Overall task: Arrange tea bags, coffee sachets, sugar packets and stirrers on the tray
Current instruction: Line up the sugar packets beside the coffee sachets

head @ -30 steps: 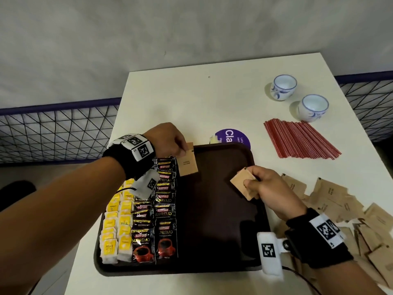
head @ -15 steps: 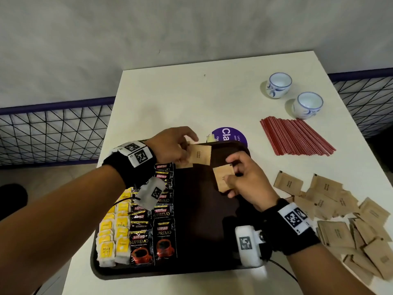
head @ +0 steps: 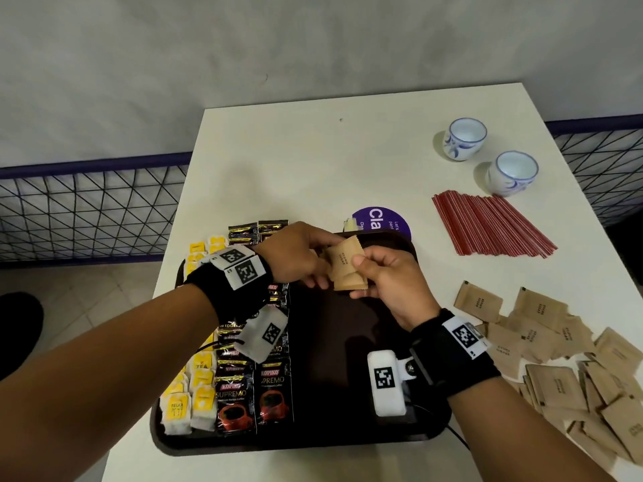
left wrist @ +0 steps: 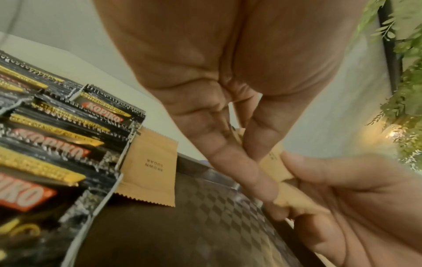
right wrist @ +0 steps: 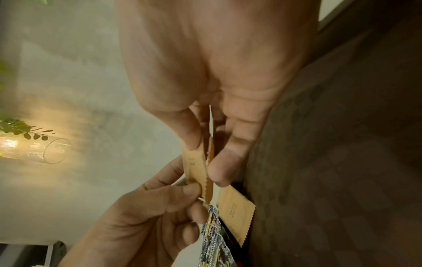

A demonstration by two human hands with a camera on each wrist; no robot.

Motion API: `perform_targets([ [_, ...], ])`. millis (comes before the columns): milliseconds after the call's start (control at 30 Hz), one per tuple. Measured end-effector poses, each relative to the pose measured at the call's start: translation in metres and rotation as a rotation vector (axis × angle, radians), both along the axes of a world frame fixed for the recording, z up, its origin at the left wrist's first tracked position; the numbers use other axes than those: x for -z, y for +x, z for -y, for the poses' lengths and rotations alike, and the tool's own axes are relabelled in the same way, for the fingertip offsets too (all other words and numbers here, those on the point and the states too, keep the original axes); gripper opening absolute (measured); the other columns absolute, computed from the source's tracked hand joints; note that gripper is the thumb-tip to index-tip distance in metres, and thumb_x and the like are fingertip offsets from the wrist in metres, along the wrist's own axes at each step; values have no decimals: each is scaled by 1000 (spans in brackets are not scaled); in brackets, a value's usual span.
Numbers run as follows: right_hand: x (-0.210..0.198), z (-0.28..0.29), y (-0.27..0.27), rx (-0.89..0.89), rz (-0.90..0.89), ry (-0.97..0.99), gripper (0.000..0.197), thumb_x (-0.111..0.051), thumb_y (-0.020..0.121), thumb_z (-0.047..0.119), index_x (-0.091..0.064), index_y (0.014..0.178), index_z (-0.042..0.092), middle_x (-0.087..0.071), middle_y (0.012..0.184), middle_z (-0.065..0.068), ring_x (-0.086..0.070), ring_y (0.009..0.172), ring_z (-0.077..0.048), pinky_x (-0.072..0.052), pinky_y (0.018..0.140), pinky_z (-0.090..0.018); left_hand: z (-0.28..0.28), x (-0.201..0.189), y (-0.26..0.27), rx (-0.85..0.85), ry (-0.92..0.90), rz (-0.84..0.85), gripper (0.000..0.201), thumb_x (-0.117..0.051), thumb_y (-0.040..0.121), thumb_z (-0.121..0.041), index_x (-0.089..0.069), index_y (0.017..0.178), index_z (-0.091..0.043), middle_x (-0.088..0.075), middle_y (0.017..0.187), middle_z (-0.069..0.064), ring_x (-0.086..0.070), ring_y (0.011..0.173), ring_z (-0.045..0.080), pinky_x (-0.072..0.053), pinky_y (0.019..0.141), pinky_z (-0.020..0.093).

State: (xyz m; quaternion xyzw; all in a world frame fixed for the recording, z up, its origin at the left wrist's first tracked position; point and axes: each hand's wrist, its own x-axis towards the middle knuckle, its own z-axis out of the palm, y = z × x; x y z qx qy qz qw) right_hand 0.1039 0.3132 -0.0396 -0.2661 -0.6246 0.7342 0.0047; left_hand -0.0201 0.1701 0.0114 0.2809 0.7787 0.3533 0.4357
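Note:
Over the far end of the dark brown tray (head: 348,429) my two hands meet. My right hand (head: 368,276) pinches a small stack of brown sugar packets (head: 346,269) between thumb and fingers. My left hand (head: 309,262) pinches the same stack (left wrist: 277,168) from the other side. One sugar packet (left wrist: 150,168) lies flat on the tray beside the black coffee sachets (head: 250,394). Yellow tea bags (head: 195,387) fill the tray's left column. Red stirrers (head: 487,224) lie on the table at the right. Many loose sugar packets (head: 556,342) are scattered right of the tray.
Two white-and-blue cups (head: 464,139) (head: 511,172) stand at the table's far right. A purple round sticker (head: 381,220) shows behind the tray. The white table (head: 295,161) ends at a wire fence (head: 87,210) on the left.
My right hand has carried its sugar packets left and farther up the tray to meet my left hand. The left hand has left one packet beside the coffee sachets and now pinches the stack.

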Motion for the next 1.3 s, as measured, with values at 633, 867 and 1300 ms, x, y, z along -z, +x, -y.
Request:
perform_targets([
  [633,8,-21,6,52,55,139,34,-58,92,-7,-66,112,20,-66,98,-10,-72,92,-24,-63,64,-40,-3,-8,-42,-44,-221,-234,10,-64,83,-9,-71,87,-14,-74,68,2,-71,67,11,-55,67,27],
  [867,9,-22,8,62,75,129,26,-59,93,-5,-67,109,13,-67,81,-4,-72,88,-26,-63,61,-42,1,-2,-46,-22,-310,-241,10,-66,85,-11,-73,81,-17,-74,67,1,-63,58,10,-55,68,27],
  [1300,16,-19,8,9,158,230,12,-66,89,1,-63,84,12,-73,87,-11,-70,73,-19,-53,51,-26,5,7,-48,102,-405,-530,17,-65,78,-17,-77,85,-26,-70,84,-14,-62,80,3,-47,66,19],
])
